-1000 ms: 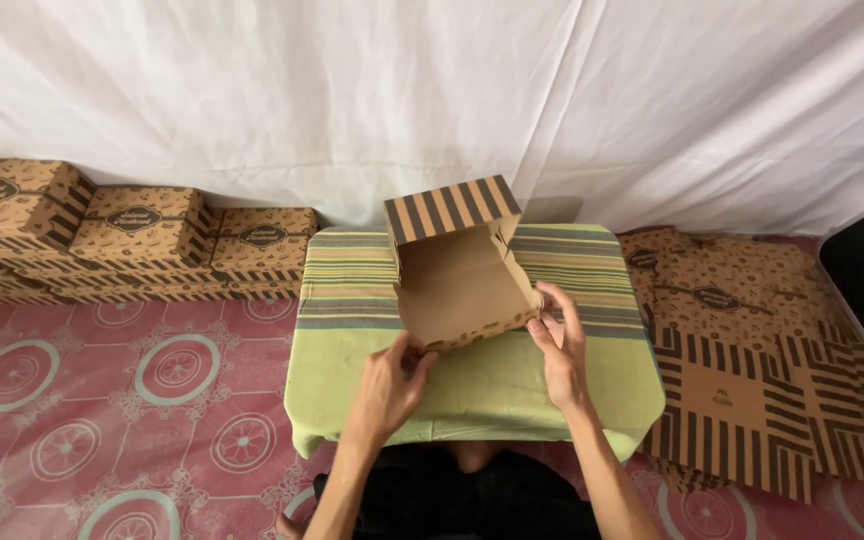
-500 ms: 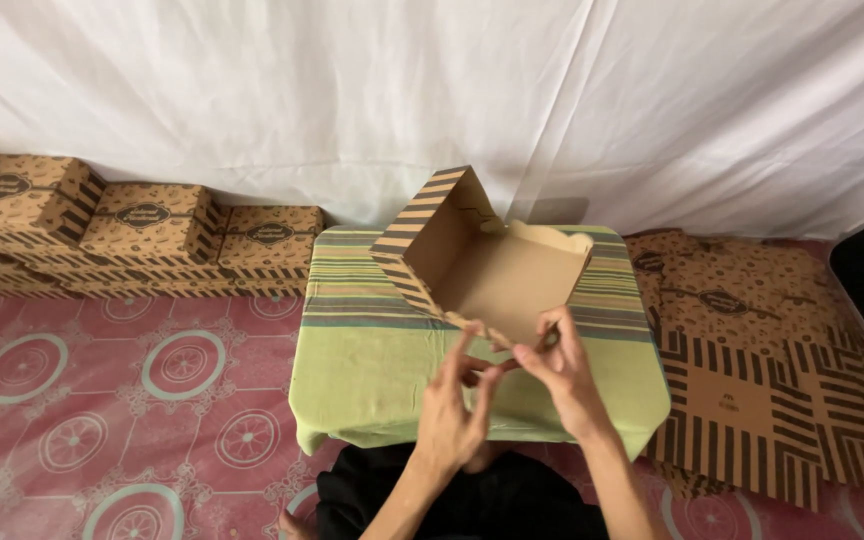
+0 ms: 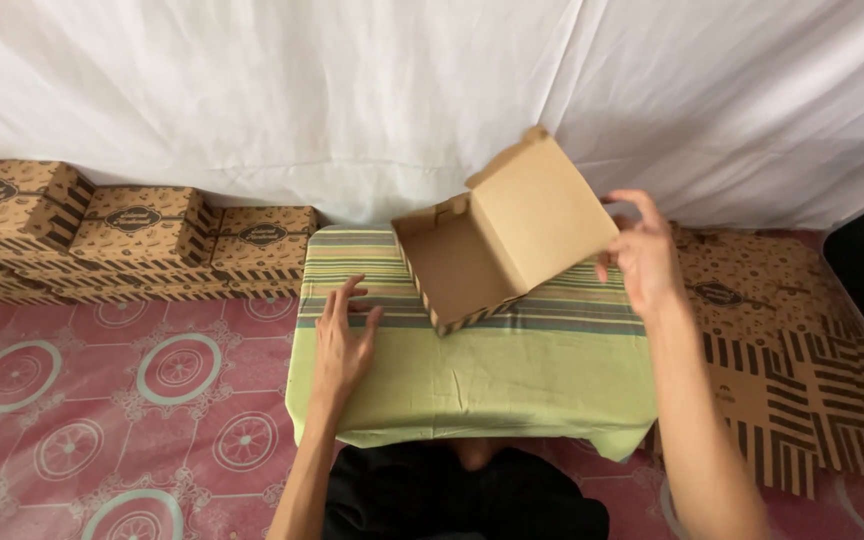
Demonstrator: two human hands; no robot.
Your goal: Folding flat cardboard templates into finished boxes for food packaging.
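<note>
A brown cardboard box [image 3: 462, 270] with black-striped sides sits open on a low table draped in a green striped cloth [image 3: 472, 385]. Its plain lid flap [image 3: 544, 215] stands raised and tilted to the right. My right hand [image 3: 640, 255] holds the right edge of that lid with thumb and fingers. My left hand [image 3: 342, 335] lies flat on the cloth, fingers spread, a little left of the box and not touching it.
Several folded patterned boxes [image 3: 142, 225] are stacked along the white curtain [image 3: 252, 100] at the left. Flat unfolded box sheets [image 3: 782, 380] lie piled on the floor to the right. A pink patterned mat [image 3: 102, 400] covers the floor.
Both hands left the box's front edge. The box turned, its lid swung up to the right with my right hand on it, and my left hand dropped onto the cloth.
</note>
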